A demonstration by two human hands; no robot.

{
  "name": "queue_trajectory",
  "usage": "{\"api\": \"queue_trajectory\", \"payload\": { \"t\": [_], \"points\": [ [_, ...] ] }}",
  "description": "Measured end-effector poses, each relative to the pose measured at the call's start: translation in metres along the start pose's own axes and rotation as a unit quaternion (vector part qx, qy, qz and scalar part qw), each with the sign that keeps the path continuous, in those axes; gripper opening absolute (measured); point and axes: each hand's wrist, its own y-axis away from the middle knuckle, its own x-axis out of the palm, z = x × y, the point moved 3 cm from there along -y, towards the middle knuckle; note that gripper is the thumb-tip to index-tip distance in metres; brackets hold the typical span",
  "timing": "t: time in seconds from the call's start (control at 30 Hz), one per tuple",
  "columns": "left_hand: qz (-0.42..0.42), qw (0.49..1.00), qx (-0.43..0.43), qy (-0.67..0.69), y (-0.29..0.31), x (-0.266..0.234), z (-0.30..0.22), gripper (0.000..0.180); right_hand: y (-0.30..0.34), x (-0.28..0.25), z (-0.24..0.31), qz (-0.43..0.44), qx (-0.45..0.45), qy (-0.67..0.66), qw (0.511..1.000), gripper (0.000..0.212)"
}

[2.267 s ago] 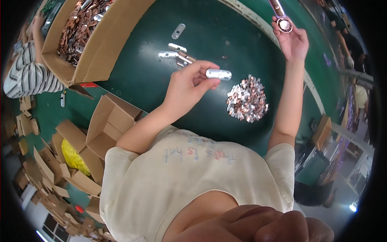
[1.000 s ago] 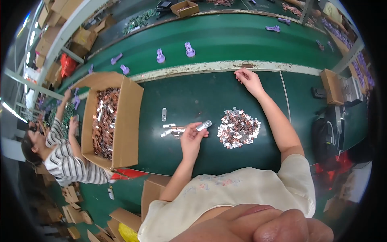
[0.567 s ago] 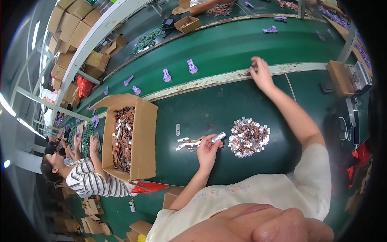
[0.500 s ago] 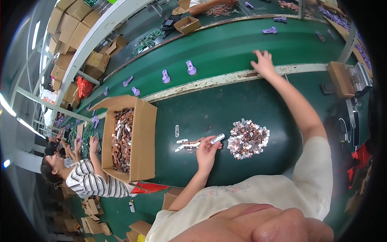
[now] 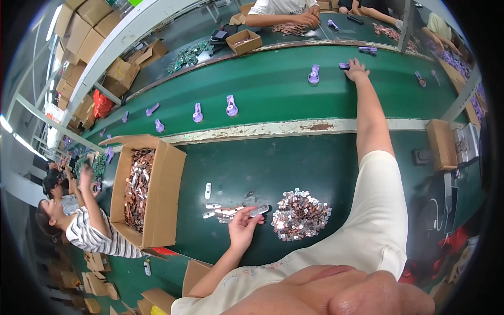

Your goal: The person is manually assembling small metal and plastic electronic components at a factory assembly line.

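Observation:
My left hand (image 5: pixel 242 227), low over the green table, pinches a small oblong silver metal piece (image 5: pixel 259 211). Similar pieces (image 5: pixel 227 214) lie loosely beside its fingers, and one more rests farther back. Just right of the hand is a round heap of small square metal bits (image 5: pixel 301 215). My right arm stretches across the belt (image 5: pixel 273 100). There my right hand (image 5: pixel 357 71), fingers spread, is over a purple plastic part (image 5: pixel 344 66) whose left end peeks out; contact is hard to judge. Another purple part (image 5: pixel 313 73) lies to its left.
A cardboard box (image 5: pixel 165 194) full of copper-coloured and silver pieces stands at the table's left. Several purple parts (image 5: pixel 231 105) lie along the belt. A chipped pale rail (image 5: pixel 294 128) separates table and belt. Co-workers sit across the belt and at far left (image 5: pixel 94 231).
My right hand has reached farther over the belt, to a purple part. Another purple part now shows left of it. The left hand still holds the silver piece. The whole view has shifted.

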Motion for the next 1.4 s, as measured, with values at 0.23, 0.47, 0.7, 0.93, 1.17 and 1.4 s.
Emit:
{"api": "queue_trajectory", "payload": {
  "t": [0.23, 0.47, 0.7, 0.93, 1.17, 1.4],
  "points": [
    [0.002, 1.0, -0.02, 0.01, 0.002, -0.001, 0.007, 0.026, 0.038, 0.013, -0.032, -0.072, -0.061, 0.003, 0.996, 0.039],
    [0.004, 1.0, -0.019, -0.018, 0.001, -0.001, -0.001, 0.023, 0.244, -0.059, 0.027, 0.377, -0.228, -0.728, 0.525, 0.042],
    [0.059, 0.994, -0.023, 0.088, 0.004, 0.003, -0.049, 0.027, 0.422, -0.1, 0.053, 0.382, -0.276, -0.657, 0.589, 0.049],
    [0.124, 0.989, 0.044, 0.063, 0.024, 0.008, -0.095, 0.032, 0.488, -0.117, 0.085, 0.091, -0.48, -0.396, 0.778, 0.033],
    [0.146, 0.987, 0.06, 0.036, 0.033, 0.0, -0.103, 0.034, 0.503, -0.12, 0.104, 0.03, -0.545, -0.346, 0.763, 0.033],
    [0.14, 0.988, 0.051, 0.038, 0.034, 0.0, -0.103, 0.034, 0.504, -0.12, 0.106, 0.041, -0.532, -0.348, 0.771, 0.031]
  ]
}}
